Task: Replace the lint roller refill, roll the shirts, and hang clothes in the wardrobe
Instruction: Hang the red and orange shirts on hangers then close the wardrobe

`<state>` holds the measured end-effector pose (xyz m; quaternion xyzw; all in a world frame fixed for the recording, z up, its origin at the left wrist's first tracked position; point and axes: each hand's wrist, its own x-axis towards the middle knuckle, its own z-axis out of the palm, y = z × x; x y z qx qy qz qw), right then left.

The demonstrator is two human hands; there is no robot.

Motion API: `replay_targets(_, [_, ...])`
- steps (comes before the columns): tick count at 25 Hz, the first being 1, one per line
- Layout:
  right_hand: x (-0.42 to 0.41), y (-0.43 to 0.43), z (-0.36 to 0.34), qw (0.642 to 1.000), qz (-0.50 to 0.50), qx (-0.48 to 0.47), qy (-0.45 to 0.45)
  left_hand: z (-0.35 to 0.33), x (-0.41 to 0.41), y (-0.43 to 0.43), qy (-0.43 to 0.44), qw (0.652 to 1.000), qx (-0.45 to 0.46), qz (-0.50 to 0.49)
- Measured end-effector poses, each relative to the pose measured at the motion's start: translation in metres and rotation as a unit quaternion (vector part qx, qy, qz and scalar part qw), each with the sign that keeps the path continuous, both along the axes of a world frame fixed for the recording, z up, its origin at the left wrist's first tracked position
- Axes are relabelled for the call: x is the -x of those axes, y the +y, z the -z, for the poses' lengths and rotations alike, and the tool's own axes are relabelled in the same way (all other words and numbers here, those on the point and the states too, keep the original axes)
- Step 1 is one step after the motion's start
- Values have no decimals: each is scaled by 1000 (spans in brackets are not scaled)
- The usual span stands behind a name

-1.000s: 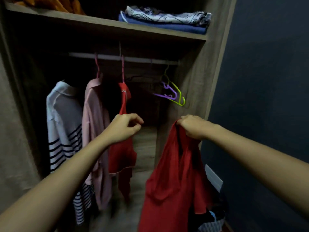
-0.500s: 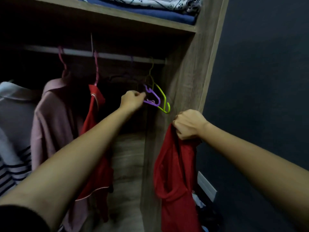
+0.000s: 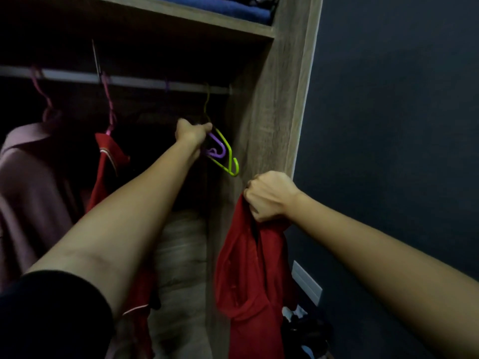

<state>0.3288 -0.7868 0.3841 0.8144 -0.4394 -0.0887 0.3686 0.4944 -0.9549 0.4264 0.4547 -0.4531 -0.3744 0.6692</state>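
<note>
My right hand [image 3: 269,195] is shut on the top of a red shirt [image 3: 248,275], which hangs limp in front of the wardrobe's right side panel. Reaching far into the wardrobe, my left hand [image 3: 191,132] is closed around the tops of two empty hangers on the rail [image 3: 145,81]: a purple hanger [image 3: 219,149] and a yellow-green hanger [image 3: 228,154]. Which of the two it grips I cannot tell. Another red shirt [image 3: 106,161] and a pink shirt [image 3: 28,182] hang further left on pink hangers.
Folded blue cloth [image 3: 233,11] lies on the shelf above the rail. The wooden side panel [image 3: 274,112] stands between the hangers and a dark wall [image 3: 394,125]. Clothes lie heaped on the floor at the lower right [image 3: 308,332].
My left hand left the hanging red shirt, reached right and closed on the empty hangers. The view shifted right, so the striped shirt is out of frame. My right hand kept the red shirt.
</note>
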Motion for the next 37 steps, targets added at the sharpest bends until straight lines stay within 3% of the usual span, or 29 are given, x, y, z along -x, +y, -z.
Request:
replay_targets(6, [-4,2,-2,1000,14,-5,10,8,-14,81,-31,997,35,59])
replay_targets(10, [-4,4,-5,999,32,-24,13,58,-34,171,-9,994,16,105])
replay_targets(13, [-10,13,-7,998,33,-21,-41,99,-65,235,-29,995,-11,97])
replay_targets(16, [-21,22,0,984,53,-80,-149,129,-123,279,-151,988,-22,19])
replay_targets(21, [-56,49,14,956,58,-154,-243,137,-213,328,-322,937,1,-133])
replay_targets(28, [-86,97,-4,895,45,-185,-404,131,-286,387,-461,860,60,-211])
replay_targets(34, [-162,166,-13,925,-78,-177,-327,134,-239,400,-534,811,206,-119])
replay_targets(35, [-172,176,-12,925,-99,-173,-323,136,-230,400,-523,814,221,-122])
replay_targets(37, [-180,189,-8,931,-148,-121,-312,135,-222,404,-450,852,231,-137])
